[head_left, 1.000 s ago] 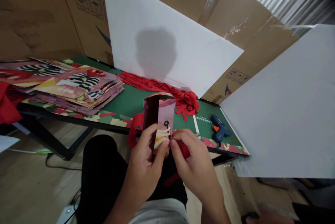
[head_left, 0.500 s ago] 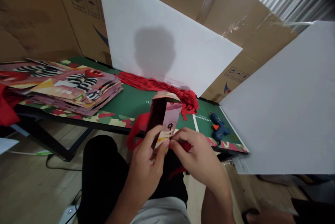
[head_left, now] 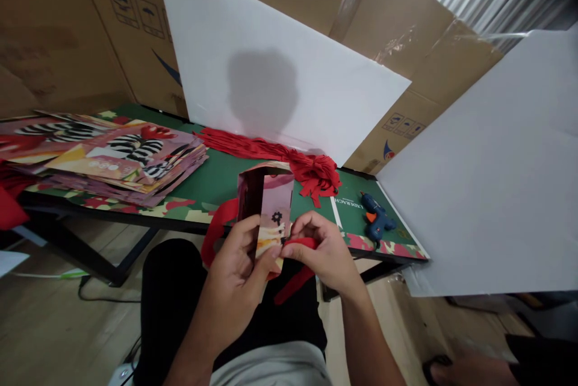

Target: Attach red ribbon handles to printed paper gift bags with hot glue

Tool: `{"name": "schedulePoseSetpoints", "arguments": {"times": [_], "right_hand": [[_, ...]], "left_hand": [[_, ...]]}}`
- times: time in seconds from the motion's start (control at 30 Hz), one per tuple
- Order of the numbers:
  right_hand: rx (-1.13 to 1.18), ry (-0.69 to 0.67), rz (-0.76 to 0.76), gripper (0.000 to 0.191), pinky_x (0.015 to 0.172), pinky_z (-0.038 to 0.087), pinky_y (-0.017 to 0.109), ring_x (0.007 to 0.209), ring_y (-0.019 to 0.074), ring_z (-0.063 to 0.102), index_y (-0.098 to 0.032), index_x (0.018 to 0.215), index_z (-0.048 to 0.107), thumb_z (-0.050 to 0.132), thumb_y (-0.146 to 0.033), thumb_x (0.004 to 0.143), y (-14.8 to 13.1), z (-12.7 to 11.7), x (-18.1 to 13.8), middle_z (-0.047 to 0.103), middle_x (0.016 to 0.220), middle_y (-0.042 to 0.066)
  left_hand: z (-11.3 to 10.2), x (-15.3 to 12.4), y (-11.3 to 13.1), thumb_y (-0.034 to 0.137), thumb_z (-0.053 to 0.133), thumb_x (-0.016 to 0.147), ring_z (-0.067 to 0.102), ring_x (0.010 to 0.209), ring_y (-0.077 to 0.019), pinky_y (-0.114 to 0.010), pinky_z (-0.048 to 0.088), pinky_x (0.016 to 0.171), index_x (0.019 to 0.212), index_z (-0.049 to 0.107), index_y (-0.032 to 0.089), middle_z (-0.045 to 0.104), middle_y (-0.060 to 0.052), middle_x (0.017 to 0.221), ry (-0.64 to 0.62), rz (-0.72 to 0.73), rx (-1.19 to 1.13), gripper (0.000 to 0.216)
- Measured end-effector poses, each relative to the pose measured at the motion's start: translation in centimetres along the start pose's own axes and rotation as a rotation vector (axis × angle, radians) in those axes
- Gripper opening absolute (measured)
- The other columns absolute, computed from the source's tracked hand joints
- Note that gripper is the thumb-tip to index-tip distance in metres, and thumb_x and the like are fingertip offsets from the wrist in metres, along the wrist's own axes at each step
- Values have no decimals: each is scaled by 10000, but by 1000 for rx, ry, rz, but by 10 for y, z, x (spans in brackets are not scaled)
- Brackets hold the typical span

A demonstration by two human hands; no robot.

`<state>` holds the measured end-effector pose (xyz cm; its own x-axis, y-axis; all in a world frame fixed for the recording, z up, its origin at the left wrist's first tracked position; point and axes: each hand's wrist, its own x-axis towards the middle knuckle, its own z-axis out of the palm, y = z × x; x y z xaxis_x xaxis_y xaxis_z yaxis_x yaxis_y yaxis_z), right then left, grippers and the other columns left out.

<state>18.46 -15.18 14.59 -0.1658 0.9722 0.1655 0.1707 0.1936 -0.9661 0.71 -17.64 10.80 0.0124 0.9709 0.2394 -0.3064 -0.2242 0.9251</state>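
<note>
Cardboard cartons (head_left: 58,31) wall in the back of the scene, with two white boards (head_left: 289,73) leaning against them, and in front runs the green table (head_left: 217,172). On its left end lies a stack of flat printed sheets (head_left: 112,160); a bundle of red ribbons (head_left: 311,166) stretches along the middle, and a blue glue gun (head_left: 374,220) lies near the right corner, well apart from the hands. Over the person's lap, just before the table's near edge, stands the small printed paper bag (head_left: 266,211), upright and opened out. The left hand (head_left: 241,262) has its grip clamped on the bag's lower part, thumb across the front panel. The right hand (head_left: 323,247) pinches one red ribbon (head_left: 293,262) against the bag's right edge beside a small dark flower print; the ribbon's free end hangs down toward the lap, and a red loop shows at the bag's left side. Compared with a second ago the bag has tipped one way and come back upright, and it now sits slightly lower and further left in view. More of the ribbon now shows beyond the right fingers, so it seems to be drawn along at the bag's edge.
</note>
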Motion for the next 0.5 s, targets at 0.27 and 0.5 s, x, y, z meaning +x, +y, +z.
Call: {"name": "schedulePoseSetpoints", "arguments": {"times": [0.27, 0.5], "right_hand": [[-276, -103, 89, 317, 632, 512, 241, 698, 156, 641, -177, 860, 815, 838, -485, 934, 21, -82, -39, 728, 768, 22], [-354, 84, 210, 288, 568, 518, 306, 629, 200, 588, -214, 682, 819, 960, -455, 756, 33, -183, -119, 676, 688, 48]], "left_hand": [[-18, 12, -1, 319, 881, 866, 772, 830, -167, -206, 647, 677, 1241, 667, 193, 797, -70, 1057, 171, 100, 37, 450], [-52, 25, -2, 422, 933, 806, 770, 847, -198, -252, 654, 709, 1214, 612, 218, 778, -54, 1010, 217, 81, 26, 558]]}}
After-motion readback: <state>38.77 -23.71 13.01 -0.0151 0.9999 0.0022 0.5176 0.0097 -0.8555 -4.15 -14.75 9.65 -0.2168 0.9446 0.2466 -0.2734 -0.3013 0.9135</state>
